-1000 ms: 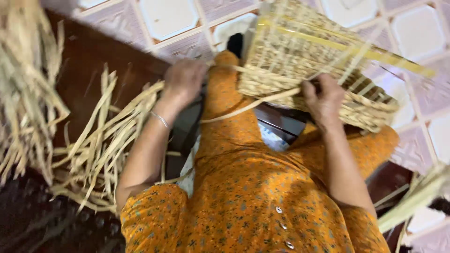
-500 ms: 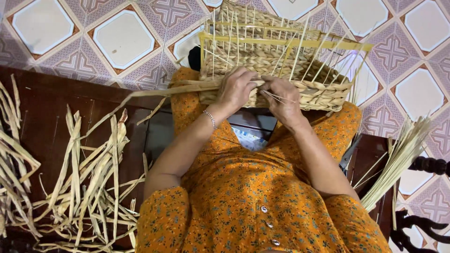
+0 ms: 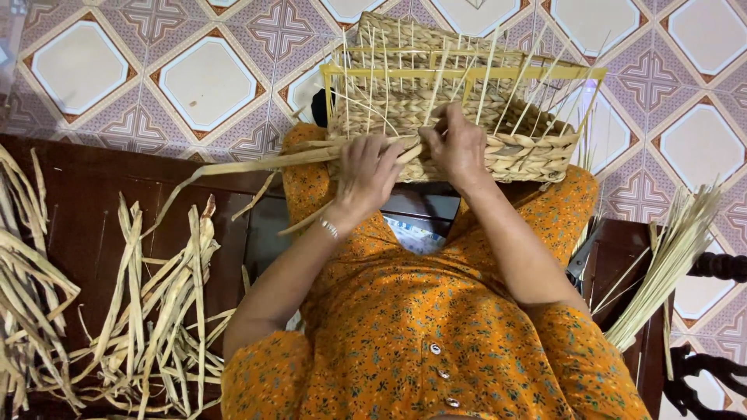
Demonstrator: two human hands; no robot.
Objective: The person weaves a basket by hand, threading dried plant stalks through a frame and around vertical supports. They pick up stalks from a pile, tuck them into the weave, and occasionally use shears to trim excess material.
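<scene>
1. Straw-coloured and half woven, the rectangular basket [image 3: 467, 132] rests on the person's orange-clad knees, its thin upright stakes fanning above a yellow frame.
2. Left hand [image 3: 366, 175] is curled around a flat reed strand [image 3: 257, 163] at the basket's near wall; the strand trails away to the left.
3. Right hand [image 3: 459, 144] presses on the basket's near rim, fingers pinched narrow on the weave.
4. Left of the basket, loose dried reeds [image 3: 148, 311] sprawl over the dark wooden bench [image 3: 85, 202].
</scene>
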